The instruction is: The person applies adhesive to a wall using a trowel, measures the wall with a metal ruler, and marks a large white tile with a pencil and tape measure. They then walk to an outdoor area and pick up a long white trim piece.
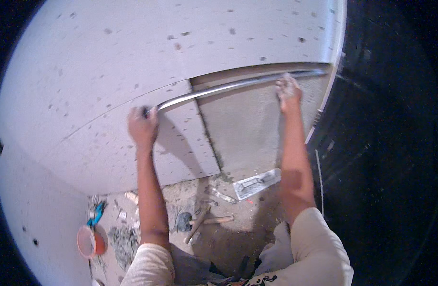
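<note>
A long silver metal bar (214,89) lies slantwise across a bare grey, smoothed section (250,124) of the wall. My left hand (142,124) has its fingers closed on the bar's left end, over a white speckled tile (185,152) beside the bare section. My right hand (288,93) grips the same bar near its right part, with bent fingers on its lower edge. Large speckled tiles (133,47) cover the wall above and to the left.
A steel trowel (266,176), a mallet (184,221), an orange bucket (99,240), a turquoise tool (95,215) and grey rubble (121,240) lie on the floor. A side wall (47,219) stands at left; a dark surface (381,167) at right.
</note>
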`<state>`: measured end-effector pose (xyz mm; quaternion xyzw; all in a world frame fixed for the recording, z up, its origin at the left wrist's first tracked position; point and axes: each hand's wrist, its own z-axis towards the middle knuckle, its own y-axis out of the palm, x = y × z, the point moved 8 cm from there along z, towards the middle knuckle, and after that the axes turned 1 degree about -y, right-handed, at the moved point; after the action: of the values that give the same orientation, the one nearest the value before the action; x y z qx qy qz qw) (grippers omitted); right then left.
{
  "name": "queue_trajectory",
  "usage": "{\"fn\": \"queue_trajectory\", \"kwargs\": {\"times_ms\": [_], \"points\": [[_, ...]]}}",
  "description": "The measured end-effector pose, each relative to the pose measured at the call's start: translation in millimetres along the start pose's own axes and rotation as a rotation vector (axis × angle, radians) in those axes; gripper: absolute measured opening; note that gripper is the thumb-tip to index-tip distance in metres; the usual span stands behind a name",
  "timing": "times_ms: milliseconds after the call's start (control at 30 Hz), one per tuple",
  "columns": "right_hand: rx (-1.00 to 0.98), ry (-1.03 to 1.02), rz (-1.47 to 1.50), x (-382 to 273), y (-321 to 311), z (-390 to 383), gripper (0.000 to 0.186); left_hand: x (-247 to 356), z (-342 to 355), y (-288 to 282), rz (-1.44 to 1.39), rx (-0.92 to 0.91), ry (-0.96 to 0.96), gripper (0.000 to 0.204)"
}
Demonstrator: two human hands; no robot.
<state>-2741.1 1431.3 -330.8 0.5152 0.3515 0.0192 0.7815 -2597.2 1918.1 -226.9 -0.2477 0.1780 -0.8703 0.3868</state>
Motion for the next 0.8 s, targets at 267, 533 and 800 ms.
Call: {"fn": "queue_trajectory", "kwargs": {"times_ms": [267,533,800], "points": [[0.159,-0.056,-0.207,-2,13,-14,0.023,-3,-1,-15,-0.022,0.040,-0.036,0.030],[0.144,-0.054,-0.185,-6,11,-13,0.024,2,0,-15,0.009,0.061,-0.001,0.031],[0.151,-0.065,-0.223,-3,13,-15,0.023,1,-1,-17,0.008,0.066,-0.006,0.031]]}}
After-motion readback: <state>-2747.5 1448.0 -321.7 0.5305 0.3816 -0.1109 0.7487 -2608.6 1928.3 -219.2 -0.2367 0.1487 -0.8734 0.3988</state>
